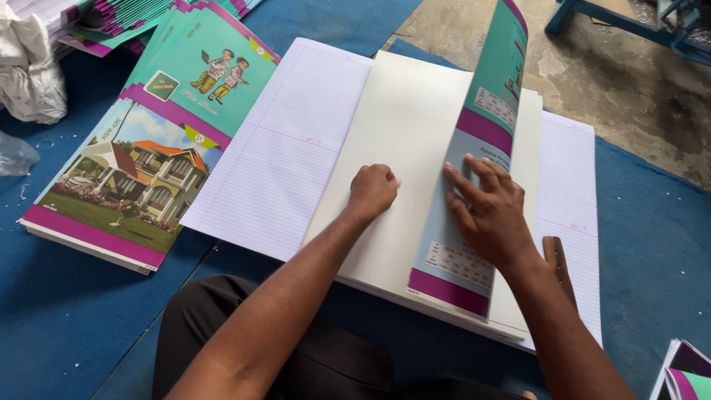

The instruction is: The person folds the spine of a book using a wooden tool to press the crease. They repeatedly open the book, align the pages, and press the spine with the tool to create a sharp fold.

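A stack of large cover sheets lies blank side up [400, 133] on ruled paper sheets [281, 155]. My left hand [372, 190] is a closed fist pressing on the blank white sheet. My right hand [489, 211] lies flat, fingers spread, on a printed teal and purple cover sheet [489, 96] that curls up and over from the right side of the stack.
A pile of printed covers with a house picture [126, 178] and cartoon figures lies at the left on a blue mat [59, 318]. A wooden tool [557, 259] rests by my right wrist. Crumpled white cloth [29, 67] is far left. Concrete floor [592, 67] lies beyond.
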